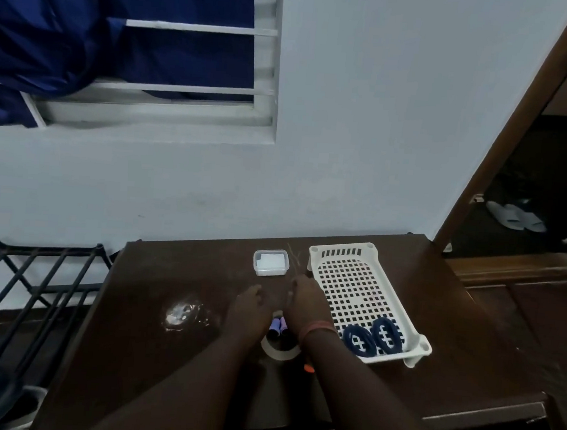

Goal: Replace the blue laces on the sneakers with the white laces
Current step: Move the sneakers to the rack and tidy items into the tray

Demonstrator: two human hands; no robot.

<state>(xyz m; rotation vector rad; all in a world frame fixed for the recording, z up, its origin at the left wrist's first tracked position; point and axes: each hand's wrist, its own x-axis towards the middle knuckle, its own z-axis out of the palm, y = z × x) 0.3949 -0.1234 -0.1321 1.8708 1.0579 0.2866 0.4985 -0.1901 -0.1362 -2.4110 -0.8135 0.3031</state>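
A sneaker [279,350] lies on the dark wooden table [170,274] between my hands; only its white toe rim and a bit of blue-purple lace [277,327] show. My left hand [248,309] lies to its left, fingers stretched forward and low. My right hand [306,303] is raised just right of it, fingertips pinched together on a thin pale strand [293,262] that runs up and away. Two coiled blue laces [372,337] lie in the near end of a white perforated basket [347,286]. A small clear tub [270,262] holds something white.
The table stands against a pale wall under a barred window with a blue curtain [53,31]. A crumpled clear wrapper [184,315] glints left of my hands. A black metal rack [36,281] stands at the left, and a dark doorway with grey slippers [516,217] opens at the right.
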